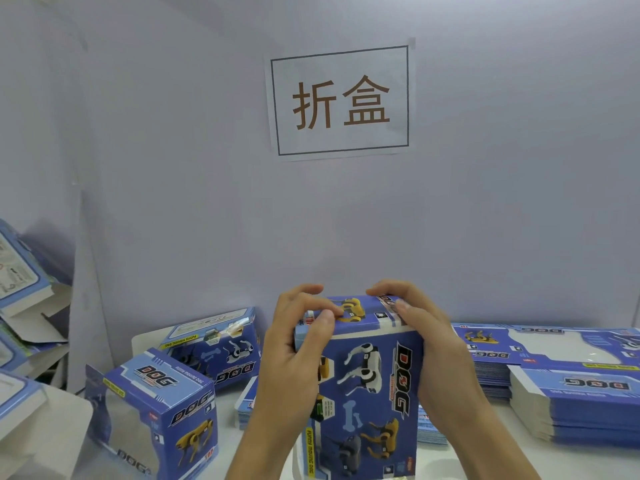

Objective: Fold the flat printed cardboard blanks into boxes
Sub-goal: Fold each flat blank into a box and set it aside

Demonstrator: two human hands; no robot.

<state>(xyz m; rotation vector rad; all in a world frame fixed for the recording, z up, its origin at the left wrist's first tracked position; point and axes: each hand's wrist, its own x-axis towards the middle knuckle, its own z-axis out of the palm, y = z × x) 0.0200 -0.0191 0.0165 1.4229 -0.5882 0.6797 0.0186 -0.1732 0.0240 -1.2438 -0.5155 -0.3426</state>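
Both hands hold one blue box (363, 386) upright over the near middle of the counter (519, 455). The left hand (294, 344) wraps its left side, thumb on the folded top flap; the right hand (426, 341) curls its fingers (384, 291) over the far top edge. The step looks like closing the top flap — best done by pressing evenly along the crease while both palms keep the walls square. Flat blanks (571, 407) lie stacked toward the right edge.
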